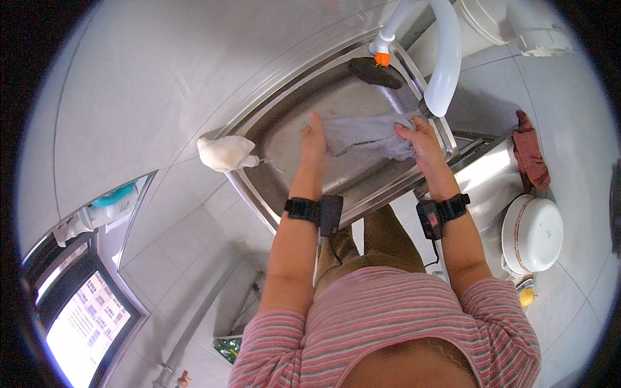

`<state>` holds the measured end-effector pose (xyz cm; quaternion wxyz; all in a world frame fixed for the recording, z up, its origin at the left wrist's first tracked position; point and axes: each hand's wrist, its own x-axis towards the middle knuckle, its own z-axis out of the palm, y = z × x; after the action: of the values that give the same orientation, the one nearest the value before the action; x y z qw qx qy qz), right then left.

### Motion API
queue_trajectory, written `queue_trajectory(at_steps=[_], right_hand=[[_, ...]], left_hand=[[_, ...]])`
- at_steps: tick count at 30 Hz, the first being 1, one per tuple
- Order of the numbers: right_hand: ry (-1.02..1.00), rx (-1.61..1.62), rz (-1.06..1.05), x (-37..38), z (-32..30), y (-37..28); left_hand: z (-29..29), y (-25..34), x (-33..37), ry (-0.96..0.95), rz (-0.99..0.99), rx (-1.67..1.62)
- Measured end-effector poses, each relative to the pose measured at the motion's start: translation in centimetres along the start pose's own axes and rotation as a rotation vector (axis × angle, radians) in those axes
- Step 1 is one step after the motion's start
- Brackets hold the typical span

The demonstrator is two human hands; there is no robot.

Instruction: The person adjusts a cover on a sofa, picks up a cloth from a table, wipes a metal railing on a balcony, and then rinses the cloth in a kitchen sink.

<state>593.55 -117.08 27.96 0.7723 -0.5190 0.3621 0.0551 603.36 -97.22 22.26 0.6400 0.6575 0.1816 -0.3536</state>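
A grey cloth (362, 134) is stretched between my two hands over a stainless steel sink (278, 129). My left hand (313, 139) grips its left end, thumb up along the edge. At the other end my right hand (424, 141) is closed on a bunched part of the cloth, with fingers partly hidden behind it. The cloth hangs in a loose fold in the middle. Beyond it, a dark patch (376, 73) shows at the far end of the basin, under a white faucet (381, 42) with an orange tip.
A white lump, perhaps a cloth (225, 153), sits on the sink's left rim. The thick white curved pipe (445, 64) arches close to my right hand. Right of the sink are a reddish-brown cloth (530, 152) and a white enamel basin (533, 234). A window (90, 323) is at lower left.
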Motion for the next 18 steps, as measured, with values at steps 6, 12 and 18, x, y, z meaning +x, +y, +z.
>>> queue_trajectory(at_steps=[6, 12, 18], right_hand=[[-0.086, 0.757, 0.217, 0.5, 1.8, 1.0], [0.028, 0.702, 0.091, 2.0, 2.1, 1.8], [0.131, 0.422, -0.184, 1.9, 4.7, 3.9]], left_hand=[[3.2, -1.6, -0.7, 0.053, 0.072, -0.25], [8.3, 0.5, -6.9, -0.084, 0.602, 0.531], [9.1, 1.5, -6.1, 0.027, 0.428, 0.504]])
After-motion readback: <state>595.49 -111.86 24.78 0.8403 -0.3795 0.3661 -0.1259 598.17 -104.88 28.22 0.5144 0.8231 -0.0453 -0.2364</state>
